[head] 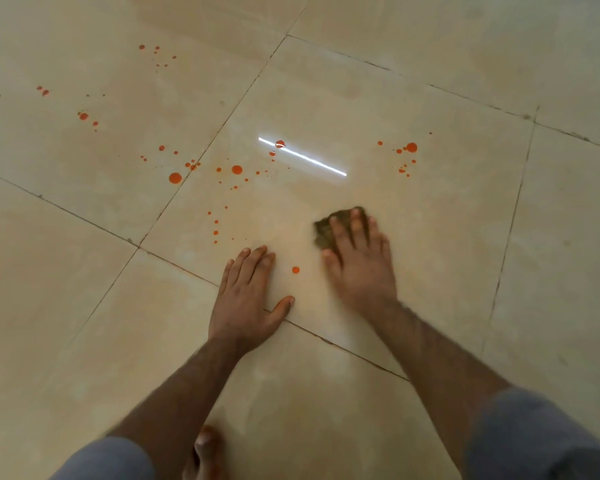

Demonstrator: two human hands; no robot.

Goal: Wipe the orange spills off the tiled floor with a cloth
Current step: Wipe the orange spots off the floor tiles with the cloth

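Right hand (359, 261) lies flat, fingers spread wide, pressing a small brown cloth (326, 228) onto the beige tiled floor (430, 237), just right of centre. Left hand (248, 296) rests flat on the floor, fingers straight, holding nothing. One orange drop (295, 270) sits between the hands. Further orange spills (236, 169) are scattered from 9 to 1 o'clock of the cloth — largest near 10 o'clock.

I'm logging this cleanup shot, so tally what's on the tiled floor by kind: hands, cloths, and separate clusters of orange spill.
Bare hands: 2, left hand flat on the beige tiled floor, right hand pressing the cloth
Crumpled brown cloth: 1
Orange spill clusters: 3, left, middle, right
Total: 6
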